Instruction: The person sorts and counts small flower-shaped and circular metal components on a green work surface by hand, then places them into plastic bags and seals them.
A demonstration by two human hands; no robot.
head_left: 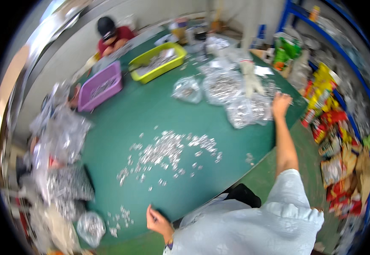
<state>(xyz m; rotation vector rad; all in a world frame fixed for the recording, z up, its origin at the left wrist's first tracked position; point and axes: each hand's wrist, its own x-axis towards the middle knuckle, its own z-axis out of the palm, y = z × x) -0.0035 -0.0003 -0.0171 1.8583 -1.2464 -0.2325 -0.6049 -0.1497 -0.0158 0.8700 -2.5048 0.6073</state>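
My left hand (158,223) is at the near edge of the green table (108,170), its fingers drawn together; whatever they may hold is too small to make out. To its left lies a little group of small silvery metal pieces (121,219). A larger loose spread of such pieces (163,148) covers the middle of the table. My right arm stretches far out to the right, and my right hand (282,104) is down by the clear bags of metal pieces (253,109). Blur hides how its fingers are set.
A purple bin (102,87) and a yellow-green bin (158,63) hold metal parts at the back. Across the table, a person (115,36) in a dark cap bends down. Full plastic bags (68,182) crowd the left edge. Blue shelving (342,46) and colourful packages (333,140) line the right.
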